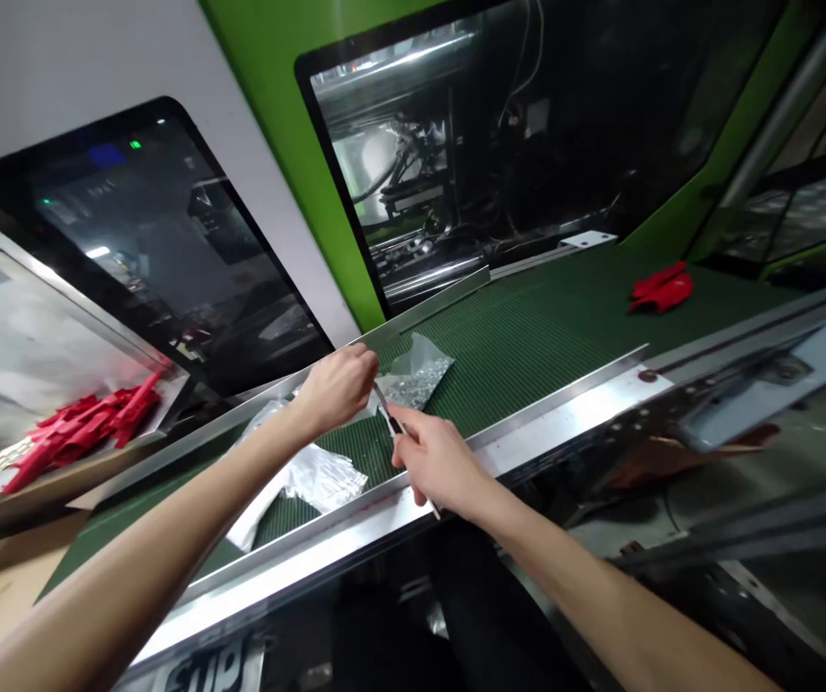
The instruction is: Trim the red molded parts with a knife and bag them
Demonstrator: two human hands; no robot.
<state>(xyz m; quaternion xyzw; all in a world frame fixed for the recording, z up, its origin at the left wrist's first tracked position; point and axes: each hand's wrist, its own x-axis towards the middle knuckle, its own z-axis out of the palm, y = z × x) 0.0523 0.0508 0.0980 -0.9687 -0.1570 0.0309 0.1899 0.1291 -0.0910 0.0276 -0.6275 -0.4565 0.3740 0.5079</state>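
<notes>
My right hand point(441, 457) grips a slim cutter knife point(393, 421), its thin tip pointing up and left. Close to that tip, my left hand point(344, 384) is closed in a fist with the knuckles up; what its fingers hold is hidden. Just behind the hands, a clear plastic bag point(423, 370) of small shiny parts lies on the green conveyor belt point(528, 336). Below my left wrist there is another clear bag point(326, 478) with long pale pieces in it, partly covered by my forearm.
Metal side rails point(563, 394) border the belt. A red plastic part point(662, 287) lies farther along it at the right. Several red parts point(87, 423) are heaped at the left above a cardboard box point(30, 567). Behind the belt stands a green machine point(268, 86) with a dark window.
</notes>
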